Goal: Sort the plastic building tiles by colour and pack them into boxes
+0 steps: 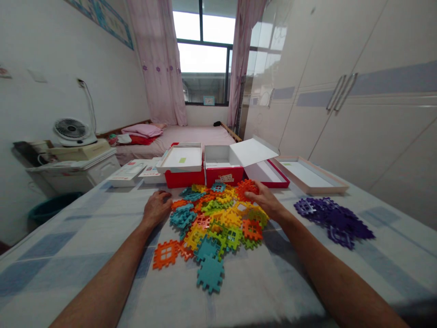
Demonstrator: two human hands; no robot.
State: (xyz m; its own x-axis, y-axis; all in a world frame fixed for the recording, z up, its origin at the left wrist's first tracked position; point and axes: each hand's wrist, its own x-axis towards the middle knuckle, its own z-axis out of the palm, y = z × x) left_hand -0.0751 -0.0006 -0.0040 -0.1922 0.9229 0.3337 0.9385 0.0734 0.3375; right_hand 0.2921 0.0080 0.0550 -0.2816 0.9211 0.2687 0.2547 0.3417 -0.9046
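A heap of interlocking plastic building tiles in teal, yellow, green and orange (pixel 227 217) lies on the cloth in front of me. My right hand (pixel 265 198) is closed on an orange tile (pixel 246 188) at the heap's far right edge, thumb toward me. At the left edge of the heap, my left hand (pixel 157 208) rests on the cloth, fingers loosely bent and apart, holding nothing that I can see. Nearest to me are a flat teal tile (pixel 210 274) and an orange window tile (pixel 165 254). To the right, purple tiles (pixel 336 221) form a separate pile.
Behind the heap stand an open red box (pixel 223 176) and another red box (pixel 185 180) with a white tray (pixel 181 157) on top. A shallow box lid (pixel 311 175) lies at the back right. Flat white boxes (pixel 128 173) are at the back left.
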